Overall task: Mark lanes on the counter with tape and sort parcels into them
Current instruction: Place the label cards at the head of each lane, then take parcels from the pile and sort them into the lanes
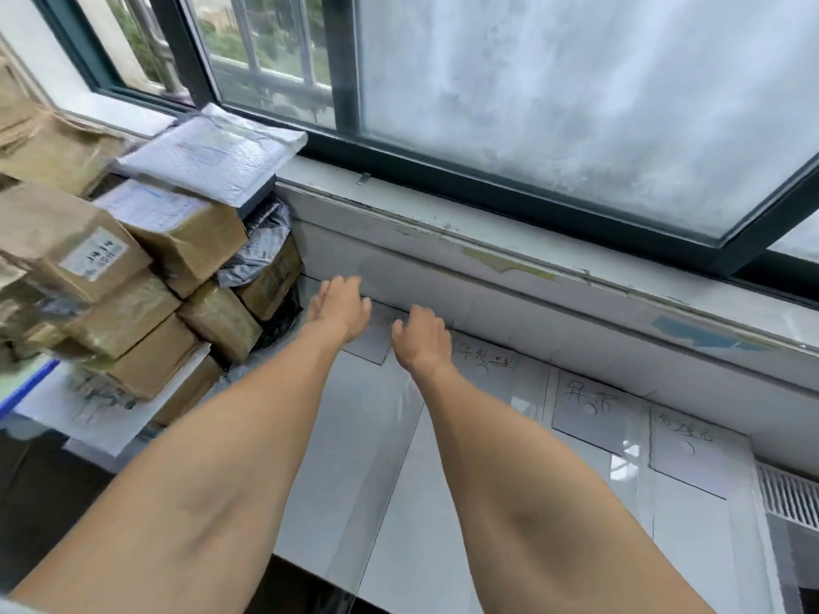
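Observation:
Both my arms reach across the white counter [443,502] to its back edge under the window. My left hand [339,310] and my right hand [421,336] lie palm-down, side by side, fingers bent, on a paper label [370,343] at the foot of the wall. A strip of clear tape [390,458] runs from there toward the counter's front edge. Further right lie labels with handwriting [485,361], [589,409], [687,445], with lines between them. Whether my fingers pinch tape I cannot tell. A pile of brown parcels [133,277] stands at the left.
A white padded mailer [212,157] tops the pile, and a grey plastic bag [261,245] is wedged beside it. Papers [102,409] lie under the boxes. The window sill [532,268] runs behind. A vent grille [789,498] sits at the right edge.

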Tool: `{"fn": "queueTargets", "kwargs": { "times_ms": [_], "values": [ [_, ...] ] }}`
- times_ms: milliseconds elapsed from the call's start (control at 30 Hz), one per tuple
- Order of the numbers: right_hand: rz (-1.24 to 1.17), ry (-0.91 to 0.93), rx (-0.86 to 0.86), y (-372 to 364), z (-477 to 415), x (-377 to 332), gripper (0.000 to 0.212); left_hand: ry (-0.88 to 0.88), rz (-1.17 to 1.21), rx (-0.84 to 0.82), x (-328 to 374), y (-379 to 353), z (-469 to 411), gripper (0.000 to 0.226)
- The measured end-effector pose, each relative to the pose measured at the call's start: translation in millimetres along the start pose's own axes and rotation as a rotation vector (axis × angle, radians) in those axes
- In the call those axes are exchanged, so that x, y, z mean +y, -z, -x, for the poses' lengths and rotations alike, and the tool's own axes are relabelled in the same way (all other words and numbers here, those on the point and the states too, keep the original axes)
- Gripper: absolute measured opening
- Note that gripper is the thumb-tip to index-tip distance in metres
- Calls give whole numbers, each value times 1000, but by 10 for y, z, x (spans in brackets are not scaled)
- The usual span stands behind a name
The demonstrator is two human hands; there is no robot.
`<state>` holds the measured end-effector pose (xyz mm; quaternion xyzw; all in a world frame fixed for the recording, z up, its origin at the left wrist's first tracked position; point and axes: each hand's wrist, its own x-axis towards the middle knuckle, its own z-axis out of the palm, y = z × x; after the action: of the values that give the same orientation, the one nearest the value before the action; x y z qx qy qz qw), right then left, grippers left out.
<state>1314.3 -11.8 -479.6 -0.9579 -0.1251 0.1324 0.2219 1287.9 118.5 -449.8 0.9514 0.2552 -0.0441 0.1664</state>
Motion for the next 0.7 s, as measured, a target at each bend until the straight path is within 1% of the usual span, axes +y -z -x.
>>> {"fn": "queueTargets", "kwargs": {
  "times_ms": [67,167,300,433,567,700],
  "values": [
    [2,54,16,118,-13,-289,34,1,9,63,-128,319,5,42],
    [7,149,43,316,-27,-745,38,-7,30,126,-324,787,7,45],
    [0,244,87,571,-29,-1363,43,-45,71,237,-517,1363,17,43],
    [-9,336,117,729,12,-1905,43,-40,91,302,-704,1796,13,44],
    [2,425,143,795,51,-2272,45,25,72,292,-930,2059,-55,47],
    [69,446,149,779,-8,-2470,47,77,24,242,-1157,2243,-270,50]
  ]
}}
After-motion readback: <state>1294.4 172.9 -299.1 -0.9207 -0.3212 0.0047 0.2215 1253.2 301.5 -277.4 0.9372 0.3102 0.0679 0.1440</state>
